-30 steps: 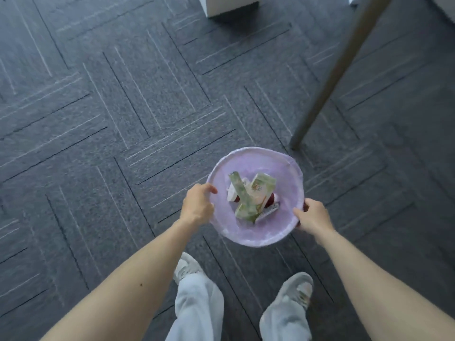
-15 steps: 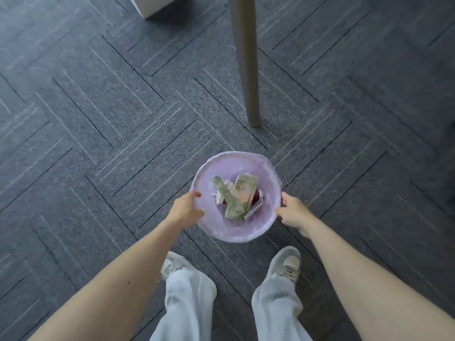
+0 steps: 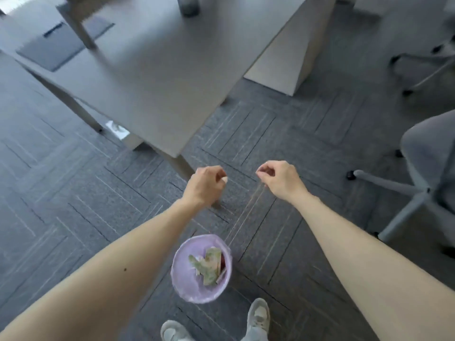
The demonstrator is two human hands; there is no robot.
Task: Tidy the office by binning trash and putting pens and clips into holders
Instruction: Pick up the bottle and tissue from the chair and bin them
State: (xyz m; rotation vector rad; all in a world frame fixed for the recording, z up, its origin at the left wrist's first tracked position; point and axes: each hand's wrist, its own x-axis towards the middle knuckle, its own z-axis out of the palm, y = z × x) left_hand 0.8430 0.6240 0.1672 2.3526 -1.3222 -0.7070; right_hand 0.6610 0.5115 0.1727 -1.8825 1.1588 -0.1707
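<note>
The grey worktop (image 3: 152, 77) fills the upper left, its corner over the carpet floor (image 3: 73, 193), and a grey swivel chair (image 3: 428, 153) stands to the right. The small bin (image 3: 182, 284), lined with a thin lilac bag, stands on the floor just ahead of the shoes (image 3: 258, 316) and below the forearms, clear of both hands. It probably weighs little. The liner looks soft and slippery, so the stiff rim, taken on opposite sides, would be the sound place to hold it. The left grip (image 3: 204, 185) and right grip (image 3: 280, 179) hang over the carpet beyond the bin, fingers loosely curled, with nothing seen in either. The crumpled paper trash (image 3: 209, 267) inside looks light and limp.
</note>
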